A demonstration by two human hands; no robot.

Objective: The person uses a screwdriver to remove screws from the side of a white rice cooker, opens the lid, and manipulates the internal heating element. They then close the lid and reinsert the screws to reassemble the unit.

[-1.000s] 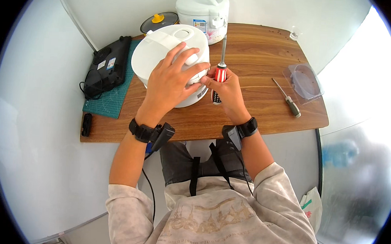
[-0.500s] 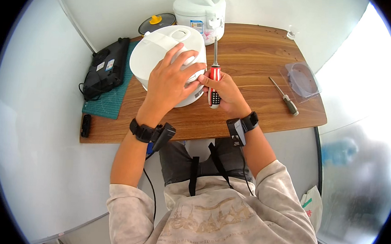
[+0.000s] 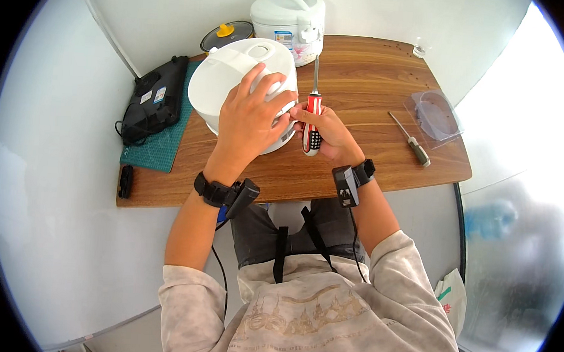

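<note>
A white rice cooker [image 3: 219,90] rests tilted on the table in front of me, its rounded top facing up. My left hand [image 3: 252,120] grips its near right side, fingers bent over the edge of a white part there. Upright in my right hand [image 3: 330,131] is a screwdriver [image 3: 312,123] with a red, white and black handle, its metal shaft pointing away from me. The right thumb and fingertips reach the cooker's side close to the left fingertips. Whatever lies between those fingertips is hidden or too small to make out.
Behind stand a second white rice cooker [image 3: 289,23] and a glass lid with a yellow knob [image 3: 226,30]. A black appliance [image 3: 158,96] lies on a green cutting mat [image 3: 162,150] at left. Another screwdriver [image 3: 417,149] and a clear plastic tray [image 3: 433,114] lie at right.
The screwdriver and right hand have shifted very slightly right. My left forearm has moved a little to the right, its fingers staying on the cooker.
</note>
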